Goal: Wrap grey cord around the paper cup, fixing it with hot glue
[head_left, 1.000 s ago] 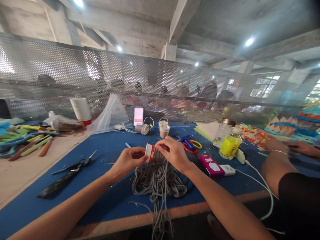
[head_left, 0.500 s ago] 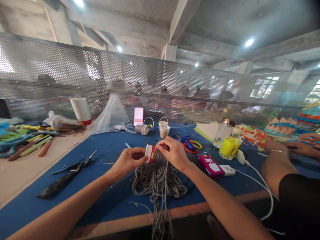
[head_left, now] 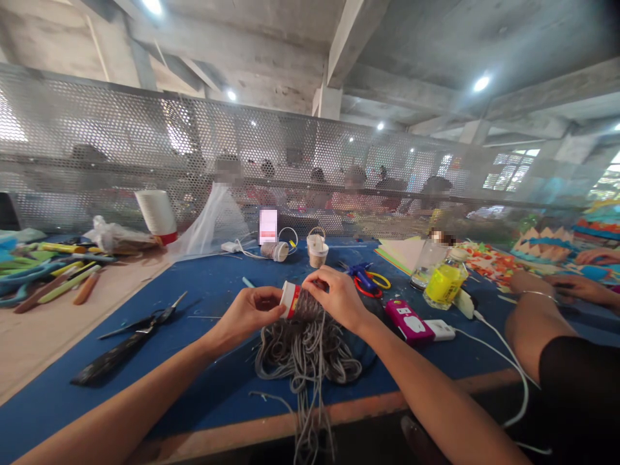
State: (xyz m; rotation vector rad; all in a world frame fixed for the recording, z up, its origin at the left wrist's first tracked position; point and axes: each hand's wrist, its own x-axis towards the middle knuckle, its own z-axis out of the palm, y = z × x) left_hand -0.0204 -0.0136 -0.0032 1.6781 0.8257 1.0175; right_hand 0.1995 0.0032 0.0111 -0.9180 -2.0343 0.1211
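Note:
My left hand (head_left: pixel 249 312) is closed around the rim end of a small paper cup (head_left: pixel 290 299), white with a red band, held on its side above the blue mat. My right hand (head_left: pixel 338 296) grips the cup's other end, fingers pressed over grey cord wound around it. A loose heap of the grey cord (head_left: pixel 306 349) lies right below the cup and trails over the table's front edge.
Black scissors (head_left: pixel 130 334) lie left on the blue mat (head_left: pixel 208 290). Red-and-blue scissors (head_left: pixel 367 279), a pink box (head_left: pixel 407 320), a white charger with cable (head_left: pixel 440 330) and a yellow bottle (head_left: pixel 442 284) sit right. Another person's arms (head_left: pixel 547 303) rest at far right. Cups (head_left: pixel 317 250) stand behind.
Almost nothing differs: both hands stay on the cup with only slight finger shifts over the cord. A hand at the far right edge has moved a little.

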